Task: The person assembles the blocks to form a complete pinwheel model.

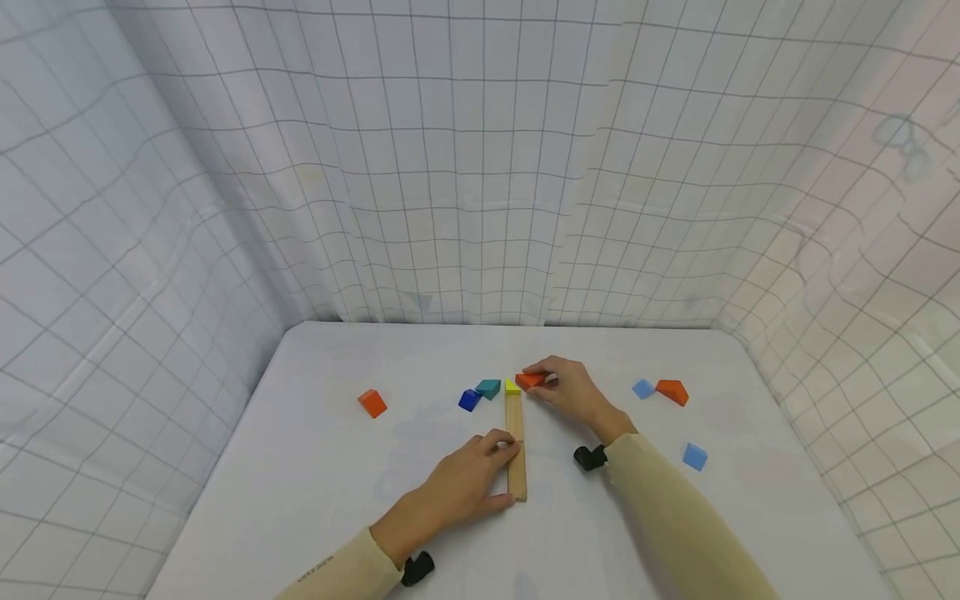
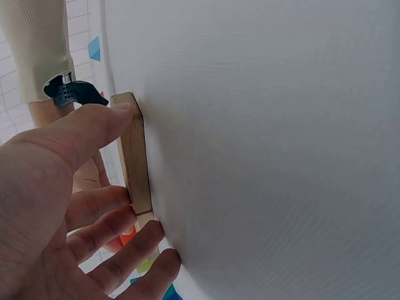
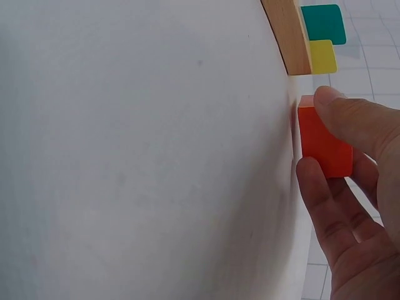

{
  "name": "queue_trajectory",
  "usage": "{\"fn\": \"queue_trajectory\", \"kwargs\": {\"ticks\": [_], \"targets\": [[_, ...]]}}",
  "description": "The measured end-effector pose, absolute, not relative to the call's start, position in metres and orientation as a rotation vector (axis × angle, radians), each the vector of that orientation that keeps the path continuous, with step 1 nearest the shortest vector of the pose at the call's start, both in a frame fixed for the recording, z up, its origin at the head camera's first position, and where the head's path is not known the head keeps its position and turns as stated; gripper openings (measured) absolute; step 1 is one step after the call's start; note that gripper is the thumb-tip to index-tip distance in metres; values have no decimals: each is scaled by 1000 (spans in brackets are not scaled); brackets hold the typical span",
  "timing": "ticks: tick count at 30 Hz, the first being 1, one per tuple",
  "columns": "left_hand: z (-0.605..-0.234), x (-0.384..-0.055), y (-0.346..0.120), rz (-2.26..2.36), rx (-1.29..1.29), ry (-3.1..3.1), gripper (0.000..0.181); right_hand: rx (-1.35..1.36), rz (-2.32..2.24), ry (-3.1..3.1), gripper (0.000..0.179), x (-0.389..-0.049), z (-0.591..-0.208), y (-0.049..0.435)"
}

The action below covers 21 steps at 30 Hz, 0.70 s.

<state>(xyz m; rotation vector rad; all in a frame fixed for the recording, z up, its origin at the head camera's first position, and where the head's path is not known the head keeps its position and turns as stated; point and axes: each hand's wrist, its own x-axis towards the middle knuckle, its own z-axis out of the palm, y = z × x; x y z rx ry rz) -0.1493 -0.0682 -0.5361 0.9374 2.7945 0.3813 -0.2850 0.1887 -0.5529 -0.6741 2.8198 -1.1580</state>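
Two plain wooden strips, a far one (image 1: 513, 415) and a near one (image 1: 518, 477), lie end to end on the table. My left hand (image 1: 467, 479) lies along their left side, fingers spread; the thumb touches the near strip's end (image 2: 135, 159) and the index finger its other end. A yellow block (image 1: 512, 387) sits at the far strip's end, with a teal block (image 1: 489, 388) to its left. Just right of the yellow block, my right hand (image 1: 576, 396) pinches an orange-red block (image 3: 325, 140) between thumb and fingers, a small gap from the wood.
A dark blue block (image 1: 470, 400) lies left of the teal one. Farther left is an orange block (image 1: 372, 403). To the right are a light blue block (image 1: 643, 388), an orange-red slanted block (image 1: 672, 392) and another light blue block (image 1: 695, 456). Gridded white curtains surround the table (image 1: 315, 467).
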Motion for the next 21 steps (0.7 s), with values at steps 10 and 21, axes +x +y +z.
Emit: {"fn": "queue_trajectory", "kwargs": {"ticks": [10, 21], "targets": [[-535, -148, -68, 391, 930, 2787, 80, -690, -1156, 2805, 39, -285, -553, 187], [-532, -147, -68, 404, 907, 2781, 80, -679, -1156, 2755, 43, -284, -550, 185]]}}
